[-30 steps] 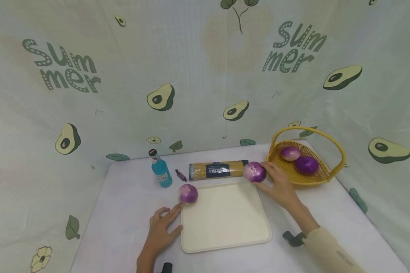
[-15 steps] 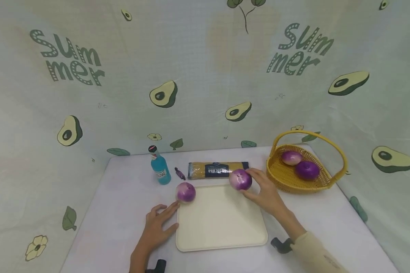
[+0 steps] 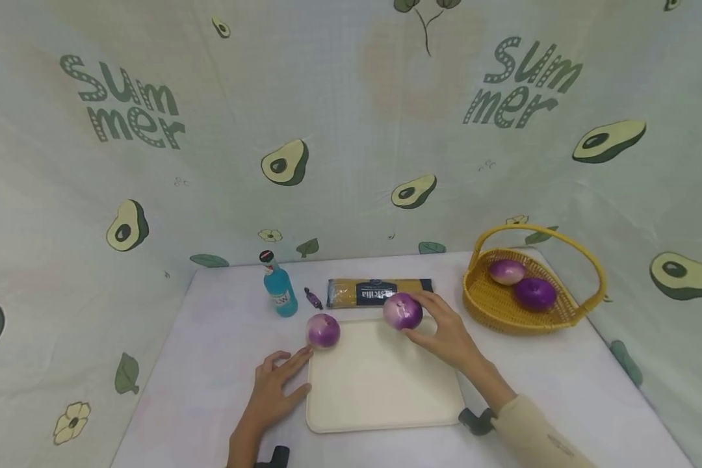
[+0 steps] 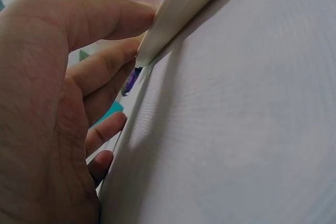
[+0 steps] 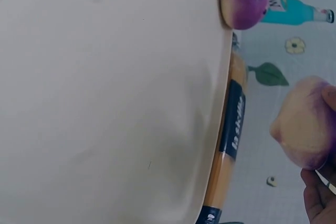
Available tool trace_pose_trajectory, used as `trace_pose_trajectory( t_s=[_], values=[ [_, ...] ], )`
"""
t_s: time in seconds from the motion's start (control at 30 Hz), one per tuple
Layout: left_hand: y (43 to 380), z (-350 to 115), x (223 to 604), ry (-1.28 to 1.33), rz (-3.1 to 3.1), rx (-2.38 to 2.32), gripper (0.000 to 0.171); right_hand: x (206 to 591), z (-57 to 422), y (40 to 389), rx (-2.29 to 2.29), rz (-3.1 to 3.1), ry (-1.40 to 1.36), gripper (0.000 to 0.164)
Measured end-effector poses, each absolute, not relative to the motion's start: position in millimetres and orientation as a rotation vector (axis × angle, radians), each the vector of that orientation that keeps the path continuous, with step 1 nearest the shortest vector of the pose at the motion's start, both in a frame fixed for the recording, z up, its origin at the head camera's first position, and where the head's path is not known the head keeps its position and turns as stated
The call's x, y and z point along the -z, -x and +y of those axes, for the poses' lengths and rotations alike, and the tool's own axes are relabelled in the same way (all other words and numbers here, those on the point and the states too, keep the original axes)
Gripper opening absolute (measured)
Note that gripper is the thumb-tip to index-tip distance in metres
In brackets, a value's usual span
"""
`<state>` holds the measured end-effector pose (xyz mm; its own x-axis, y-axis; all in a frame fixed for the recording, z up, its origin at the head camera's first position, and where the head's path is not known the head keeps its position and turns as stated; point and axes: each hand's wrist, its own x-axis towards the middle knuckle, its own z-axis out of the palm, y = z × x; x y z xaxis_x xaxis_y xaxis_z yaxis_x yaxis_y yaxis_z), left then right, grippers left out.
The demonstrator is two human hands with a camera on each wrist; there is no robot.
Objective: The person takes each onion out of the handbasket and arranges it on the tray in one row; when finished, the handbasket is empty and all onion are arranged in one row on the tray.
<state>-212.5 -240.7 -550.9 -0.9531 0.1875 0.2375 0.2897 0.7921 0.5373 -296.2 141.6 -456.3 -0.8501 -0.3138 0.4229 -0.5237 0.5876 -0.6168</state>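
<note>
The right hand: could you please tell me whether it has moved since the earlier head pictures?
Yes, the right hand has moved left, away from the basket, holding an onion.

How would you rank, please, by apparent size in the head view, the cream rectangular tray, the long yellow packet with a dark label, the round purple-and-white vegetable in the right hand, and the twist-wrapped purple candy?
1. Cream tray
2. Yellow packet
3. Purple-and-white vegetable
4. Purple candy
</note>
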Motion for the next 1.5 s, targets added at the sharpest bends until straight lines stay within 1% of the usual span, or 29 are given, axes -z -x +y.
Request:
trace_pose_trajectory(
  t_s=[0.33,0.77,1.5],
  values=[
    [215.5,-239.7,549.6,0.403,-2.807,0.847,0.065,455.5,131.7,302.7,-1.121,-2.523,-0.729,0.076],
    [210.0,-241.7,554.0,0.401,-2.804,0.837,0.064,464.1,116.9,303.1,-1.162,-2.625,-0.709,0.076],
    [212.9,-242.5,555.0,0.419,-2.786,0.807,0.066,476.2,91.8,308.6,-1.224,-2.702,-0.748,0.074]
  ],
)
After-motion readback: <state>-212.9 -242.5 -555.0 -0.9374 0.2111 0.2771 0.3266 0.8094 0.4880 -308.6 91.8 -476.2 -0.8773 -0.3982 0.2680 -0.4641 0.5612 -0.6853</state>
